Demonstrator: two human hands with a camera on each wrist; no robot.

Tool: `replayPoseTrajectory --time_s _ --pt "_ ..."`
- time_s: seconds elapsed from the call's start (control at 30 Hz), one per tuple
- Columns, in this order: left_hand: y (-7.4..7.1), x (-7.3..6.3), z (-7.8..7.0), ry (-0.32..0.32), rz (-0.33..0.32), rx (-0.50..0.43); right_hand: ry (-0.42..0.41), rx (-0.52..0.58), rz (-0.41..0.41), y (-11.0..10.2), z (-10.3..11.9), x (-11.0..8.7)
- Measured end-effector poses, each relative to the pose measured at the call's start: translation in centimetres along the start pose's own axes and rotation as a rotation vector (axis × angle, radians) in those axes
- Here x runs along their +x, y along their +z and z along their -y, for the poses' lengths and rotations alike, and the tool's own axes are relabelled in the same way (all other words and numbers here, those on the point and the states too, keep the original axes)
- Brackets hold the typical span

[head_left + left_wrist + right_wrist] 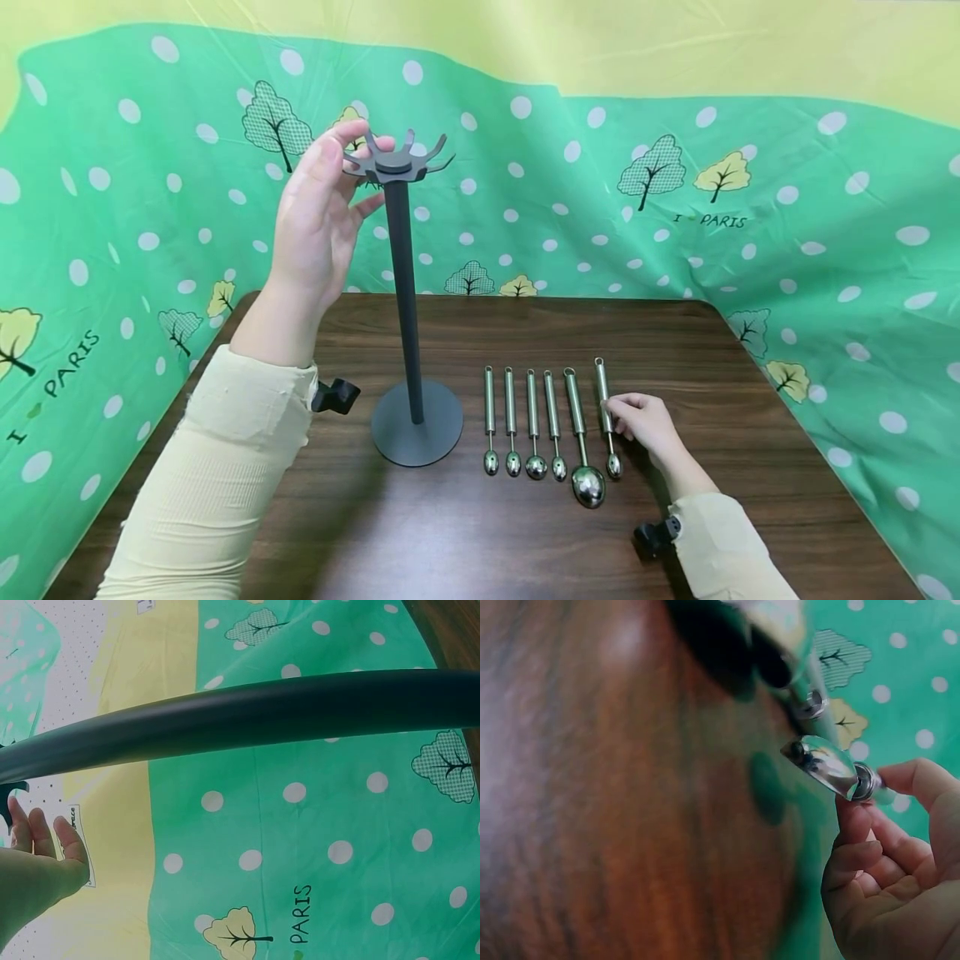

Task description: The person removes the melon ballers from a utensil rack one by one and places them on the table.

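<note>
A dark grey utensil stand [405, 292] rises upright from a round base, with curved hooks fanning out at its top. My left hand [318, 204] holds the hooked top from the left, thumb and fingers around its hooks; in the left wrist view, fingers of the left hand [45, 855] show beside a hook, below the dark pole [300, 712]. At the right end of a row of metal spoons, my right hand [643, 423] pinches the handle of a small spoon [602, 383]. Its shiny bowl [829, 765] points toward the camera in the right wrist view.
Left of the held spoon lie several more metal spoons side by side, including a large one [587, 486] and a small one [491, 461] at the far left. All rest on a dark wooden table [525, 550]. A green dotted cloth [555, 200] hangs behind.
</note>
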State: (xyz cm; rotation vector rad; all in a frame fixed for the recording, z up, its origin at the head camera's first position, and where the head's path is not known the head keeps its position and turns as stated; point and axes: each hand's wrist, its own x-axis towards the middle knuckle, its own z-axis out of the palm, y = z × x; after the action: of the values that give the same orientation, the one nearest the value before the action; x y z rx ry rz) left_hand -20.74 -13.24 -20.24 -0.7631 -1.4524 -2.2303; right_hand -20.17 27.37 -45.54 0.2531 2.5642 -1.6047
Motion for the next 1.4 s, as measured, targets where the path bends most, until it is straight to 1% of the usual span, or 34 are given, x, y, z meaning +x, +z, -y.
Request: replayPoseTrajectory --time_s 0.13,0.33,0.47,0.83,1.13,1.2,1.4 --pt "0.01 0.03 0.03 0.002 0.002 -0.003 0.016 -0.076 -0.015 0.16 -0.47 0.18" --pt "0.0 0.04 0.07 0.003 0.001 -0.005 0.007 -0.202 -0.03 0.28 -0.57 0.37" --pt "0.05 0.0 0.05 0.003 0.001 -0.005 0.011 -0.249 -0.025 0.27 -0.53 0.25" --pt "0.12 -0.02 0.09 0.001 -0.005 -0.004 0.009 -0.321 -0.027 0.42 -0.64 0.36" --pt "0.24 0.02 0.0 0.002 -0.005 -0.005 0.01 -0.337 -0.033 0.42 -0.71 0.38" --pt "0.26 0.03 -0.04 -0.004 -0.005 -0.006 0.012 -0.337 -0.034 0.41 -0.71 0.41" --pt "0.19 -0.24 -0.2 -0.048 -0.018 -0.057 0.002 -0.337 -0.03 0.46 -0.69 0.46"
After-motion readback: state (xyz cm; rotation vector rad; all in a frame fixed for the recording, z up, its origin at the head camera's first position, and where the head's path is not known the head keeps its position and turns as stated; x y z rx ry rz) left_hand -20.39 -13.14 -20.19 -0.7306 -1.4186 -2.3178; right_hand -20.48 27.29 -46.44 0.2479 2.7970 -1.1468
